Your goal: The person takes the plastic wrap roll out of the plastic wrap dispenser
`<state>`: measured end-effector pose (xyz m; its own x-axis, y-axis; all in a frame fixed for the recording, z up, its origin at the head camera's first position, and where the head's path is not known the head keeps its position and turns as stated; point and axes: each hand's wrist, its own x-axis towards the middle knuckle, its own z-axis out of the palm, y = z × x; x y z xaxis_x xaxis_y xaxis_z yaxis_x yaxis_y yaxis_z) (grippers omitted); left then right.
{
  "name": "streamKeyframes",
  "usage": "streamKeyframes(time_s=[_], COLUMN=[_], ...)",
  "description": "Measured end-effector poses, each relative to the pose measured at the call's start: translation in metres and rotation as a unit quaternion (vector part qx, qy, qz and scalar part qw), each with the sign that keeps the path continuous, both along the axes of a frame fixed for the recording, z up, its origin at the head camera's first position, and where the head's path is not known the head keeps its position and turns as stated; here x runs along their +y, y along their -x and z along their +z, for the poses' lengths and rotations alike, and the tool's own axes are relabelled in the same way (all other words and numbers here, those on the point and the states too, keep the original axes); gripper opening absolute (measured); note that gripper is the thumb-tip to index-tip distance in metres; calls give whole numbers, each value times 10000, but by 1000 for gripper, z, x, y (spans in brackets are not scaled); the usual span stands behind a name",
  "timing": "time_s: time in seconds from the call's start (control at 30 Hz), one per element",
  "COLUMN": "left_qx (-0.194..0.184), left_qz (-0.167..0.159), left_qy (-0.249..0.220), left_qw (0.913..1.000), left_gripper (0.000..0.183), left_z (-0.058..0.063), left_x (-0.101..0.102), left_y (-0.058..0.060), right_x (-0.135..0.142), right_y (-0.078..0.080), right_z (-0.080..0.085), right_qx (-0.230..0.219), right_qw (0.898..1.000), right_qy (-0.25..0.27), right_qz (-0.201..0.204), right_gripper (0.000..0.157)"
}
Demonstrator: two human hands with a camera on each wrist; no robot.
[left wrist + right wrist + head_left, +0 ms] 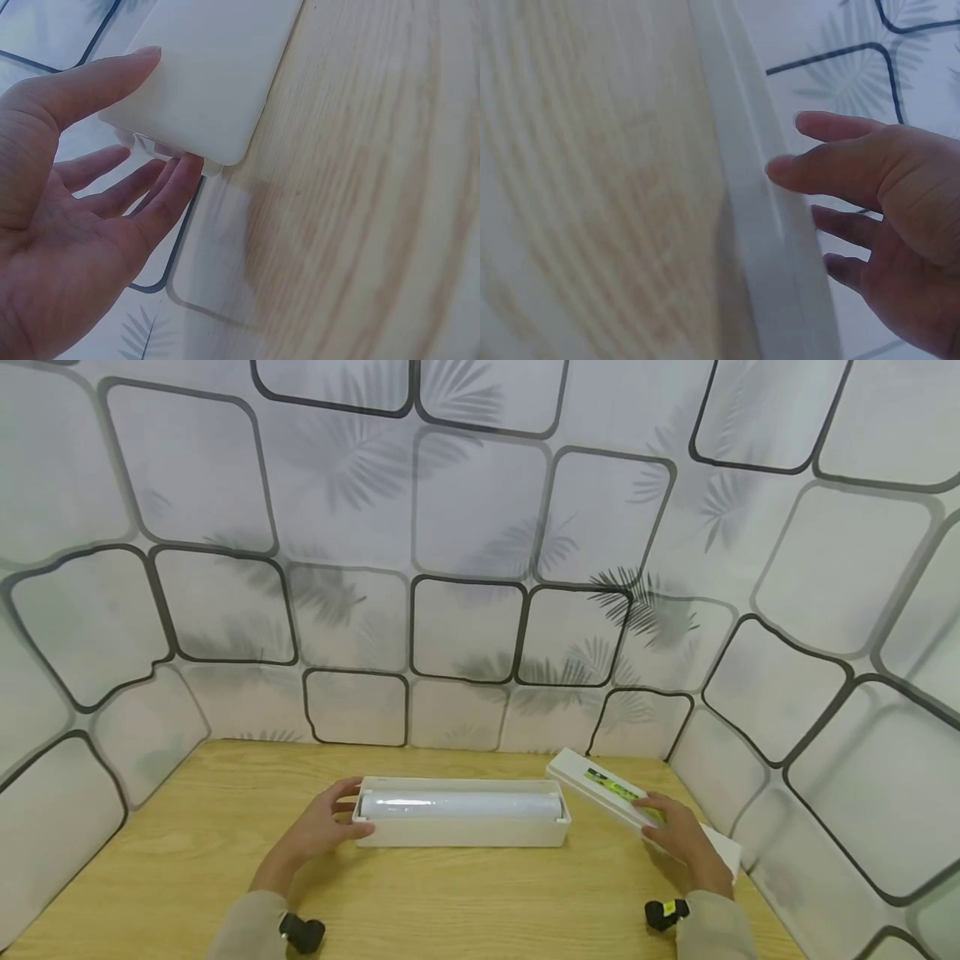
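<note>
A long white box (465, 835) stands open at the top on the table, a shiny roll of clear film (461, 804) lying inside it. My left hand (322, 822) holds the box's left end, thumb along the front wall and the other fingers round the end and back corner. In the left wrist view, the thumb (112, 82) overlaps the white wall. To the right, a long white lid (592, 789) with a green label lies slantwise. My right hand (678, 835) rests over it with loosely extended fingers, the thumb (795, 172) at its near edge.
The wooden table (450, 906) is bounded at the back and sides by patterned cloth walls (465, 627) with dark outlines and leaf prints. The lid's lower end reaches close to the right wall. Dark wrist cameras (302, 933) sit at both sleeves.
</note>
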<state>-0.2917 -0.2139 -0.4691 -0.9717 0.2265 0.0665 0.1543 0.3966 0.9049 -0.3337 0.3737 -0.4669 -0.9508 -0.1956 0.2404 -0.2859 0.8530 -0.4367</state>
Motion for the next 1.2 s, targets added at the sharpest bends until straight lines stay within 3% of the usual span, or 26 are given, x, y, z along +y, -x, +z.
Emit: streamKeyframes(time_s=[0.3,0.47,0.6,0.83,0.97,1.2], left_qx=[-79,-145,-80,57,37,17], left_qz=[24,103,119,-69,-88,10], left_qy=[-42,-50,30,92,38,103], left_qw=[10000,9998,9999,9999,9999,9999], left_gripper=[92,92,91,90,90,90], left_z=[-6,-9,-6,0,-1,-1], left_x=[0,0,0,0,0,1], left_y=[1,1,1,2,3,2], right_x=[-39,-65,-90,-136,-160,-193], right_y=[5,4,4,15,24,37], right_z=[22,33,41,63,72,73], right_qx=[750,652,307,93,-322,-1244], right_qw=[9945,9909,9851,9724,9668,9590], right_qy=[358,604,671,226,-202,-765], right_qz=[640,1007,1551,2321,2526,2429], right_gripper=[35,33,31,31,34,35])
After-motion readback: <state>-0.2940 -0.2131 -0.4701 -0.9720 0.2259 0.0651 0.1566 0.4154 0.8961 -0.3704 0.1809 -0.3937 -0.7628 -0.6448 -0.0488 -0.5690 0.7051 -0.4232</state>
